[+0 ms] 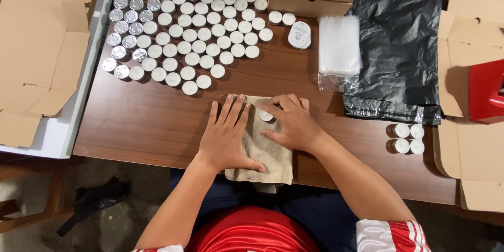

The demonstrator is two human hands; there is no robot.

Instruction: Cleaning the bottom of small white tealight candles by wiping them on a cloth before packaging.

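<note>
Currently left hand point(226, 136) flat, fingers spread, pressing brown paper bag point(265, 152) on surface point(157, 121); right hand point(291, 121) loosely open, fingertips on a white tealight point(266, 116) atop it. Clear bag stack point(339, 47), black plastic sheet point(399, 47) beyond right hand.

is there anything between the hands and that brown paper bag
Nothing visible. The left hand lies flat on the brown paper bag, and the right hand presses on its top beside a small white candle.

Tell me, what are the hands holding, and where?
Both press a brown paper bag flat on the table. The left hand lies on its left side; the right hand on its top, fingers beside a small white candle.
</note>
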